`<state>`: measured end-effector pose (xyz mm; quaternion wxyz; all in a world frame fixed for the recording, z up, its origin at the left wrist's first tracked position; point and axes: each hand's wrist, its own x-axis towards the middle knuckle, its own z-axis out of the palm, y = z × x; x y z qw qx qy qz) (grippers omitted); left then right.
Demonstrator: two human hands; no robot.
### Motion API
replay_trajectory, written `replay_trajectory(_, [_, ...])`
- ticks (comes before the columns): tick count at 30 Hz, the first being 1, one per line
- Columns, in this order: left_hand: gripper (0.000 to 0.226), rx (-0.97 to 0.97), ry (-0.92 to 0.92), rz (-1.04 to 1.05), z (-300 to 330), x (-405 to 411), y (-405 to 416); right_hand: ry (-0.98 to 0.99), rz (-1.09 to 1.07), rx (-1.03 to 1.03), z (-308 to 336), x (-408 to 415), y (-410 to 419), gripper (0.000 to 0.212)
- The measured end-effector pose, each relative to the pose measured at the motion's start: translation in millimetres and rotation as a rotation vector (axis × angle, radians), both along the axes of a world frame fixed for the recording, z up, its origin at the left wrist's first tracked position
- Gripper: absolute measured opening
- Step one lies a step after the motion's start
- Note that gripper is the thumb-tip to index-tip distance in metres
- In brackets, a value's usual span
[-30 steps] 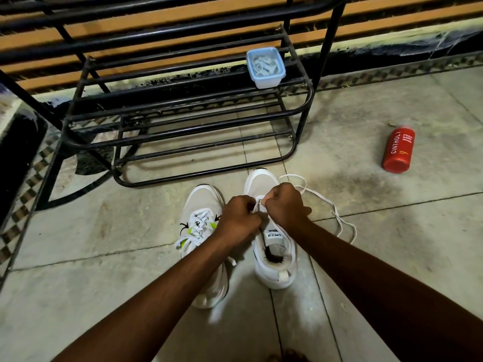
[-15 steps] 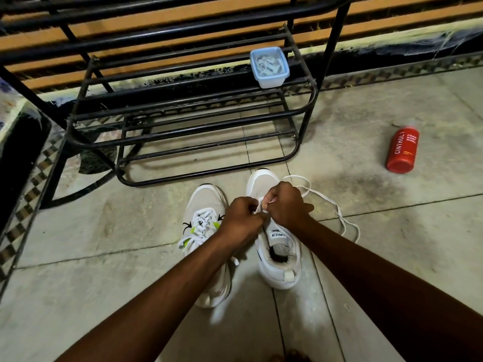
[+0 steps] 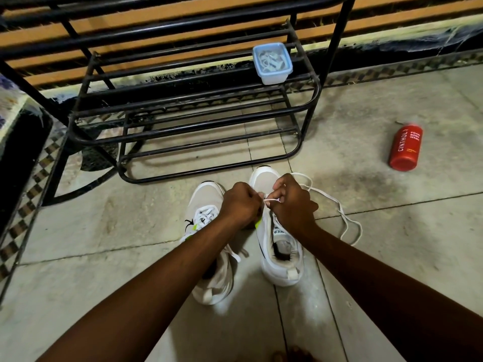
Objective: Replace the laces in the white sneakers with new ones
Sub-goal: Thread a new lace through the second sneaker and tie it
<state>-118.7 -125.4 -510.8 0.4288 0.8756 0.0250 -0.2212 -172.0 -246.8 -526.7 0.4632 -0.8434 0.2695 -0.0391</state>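
Note:
Two white sneakers stand side by side on the tiled floor, toes pointing away from me. The left sneaker [image 3: 206, 205] is laced, with lime and black marks on its side. Over the forefoot of the right sneaker [image 3: 281, 259] both my hands meet. My left hand [image 3: 239, 205] is curled and pinches the shoe's eyelet edge beside the lace. My right hand [image 3: 294, 202] pinches a white lace [image 3: 345, 218], which trails in loops on the floor to the right. The eyelets under my fingers are hidden.
A black metal shoe rack [image 3: 311, 100] stands just beyond the sneakers. On its shelf sits a blue-rimmed plastic box [image 3: 273, 62] with white laces inside. A red bottle [image 3: 405, 147] lies on the floor at the right. Bare tiles surround the shoes.
Both hands stay at the right sneaker's forefoot. A short loop of lace now shows between my fingers, and the loose lace on the floor has shifted slightly.

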Motion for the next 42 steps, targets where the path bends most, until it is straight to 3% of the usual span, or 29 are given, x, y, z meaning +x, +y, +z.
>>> replay_trajectory(3, [0.010,0.043,-0.013,-0.051,1.9,3.3,-1.6,-0.031,0.017,-0.013,-4.2,-5.8,-4.3,0.036])
replay_trajectory(7, [0.029,0.048,-0.001,-0.094,6.5,9.0,5.1,-0.184,0.068,-0.248,-16.8,-30.9,-10.1,0.041])
replay_trajectory(10, [0.035,-0.006,-0.003,-0.080,7.3,10.2,7.8,-0.127,0.064,-0.358,-23.2,-40.2,-10.4,0.039])
replay_trajectory(14, [0.011,0.070,-0.242,0.017,15.8,23.8,17.4,-0.038,0.112,-0.371,-22.0,-40.7,-4.1,0.032])
replay_trajectory(16, [0.013,-0.166,-0.251,0.231,24.2,36.7,20.6,-0.036,0.086,-0.365,-21.9,-42.2,-1.2,0.034])
replay_trajectory(18, [0.018,-0.601,-0.058,0.437,38.4,42.1,16.7,-0.058,0.028,-0.380,-21.9,-44.6,0.9,0.044])
replay_trajectory(20, [0.019,-0.733,-0.070,0.358,43.2,44.2,19.7,-0.082,-0.035,-0.408,-22.3,-46.9,3.3,0.054])
replay_trajectory(21, [0.016,-0.623,-0.199,0.177,41.5,45.3,24.0,-0.082,-0.058,-0.415,-22.5,-47.4,4.5,0.058])
replay_trajectory(23, [0.003,-0.191,-0.515,-0.385,37.6,44.2,34.7,-0.076,-0.080,-0.419,-23.1,-46.6,6.6,0.066])
replay_trajectory(25, [0.019,0.281,-0.562,-0.837,28.0,44.6,38.1,-0.080,-0.089,-0.422,-23.7,-44.5,7.4,0.070])
replay_trajectory(27, [0.019,0.590,-0.615,-0.960,20.9,41.5,33.9,-0.086,-0.082,-0.406,-25.6,-43.7,6.6,0.069])
replay_trajectory(28, [0.015,0.594,-0.685,-0.909,20.0,40.9,32.0,-0.085,-0.077,-0.391,-26.7,-44.0,5.9,0.069])
replay_trajectory(30, [0.014,0.302,-0.730,-0.589,23.2,39.5,28.7,-0.075,-0.082,-0.369,-29.4,-44.7,4.9,0.067])
replay_trajectory(31, [0.020,0.058,-0.640,-0.376,28.3,39.7,27.7,-0.071,-0.089,-0.369,-30.7,-45.2,4.7,0.066])
replay_trajectory(33, [0.029,-0.553,-0.294,0.035,41.3,44.5,24.9,-0.069,-0.099,-0.375,-32.0,-45.4,4.5,0.065])
replay_trajectory(34, [0.032,-0.765,-0.121,0.161,46.3,45.8,22.1,-0.066,-0.102,-0.375,-32.1,-45.3,4.6,0.065])
replay_trajectory(35, [0.033,-0.855,-0.026,0.197,46.8,45.1,22.3,-0.064,-0.105,-0.378,-31.8,-45.0,5.1,0.065])
replay_trajectory(36, [0.031,-0.821,-0.030,0.145,45.8,45.7,24.6,-0.060,-0.106,-0.387,-31.3,-44.7,5.2,0.067])
replay_trajectory(37, [0.024,-0.661,-0.153,-0.002,43.6,46.3,29.8,-0.054,-0.103,-0.399,-30.9,-44.2,5.4,0.069])
replay_trajectory(39, [0.013,-0.171,-0.491,-0.489,36.9,43.5,39.9,-0.039,-0.079,-0.417,-30.6,-43.3,4.4,0.072])
replay_trajectory(41, [0.035,0.274,-0.630,-0.865,29.7,42.0,40.7,-0.010,-0.039,-0.438,-30.7,-41.8,2.4,0.072])
replay_trajectory(42, [0.034,0.411,-0.649,-0.942,27.1,38.8,37.1,0.011,-0.020,-0.451,-30.9,-40.8,1.6,0.072])
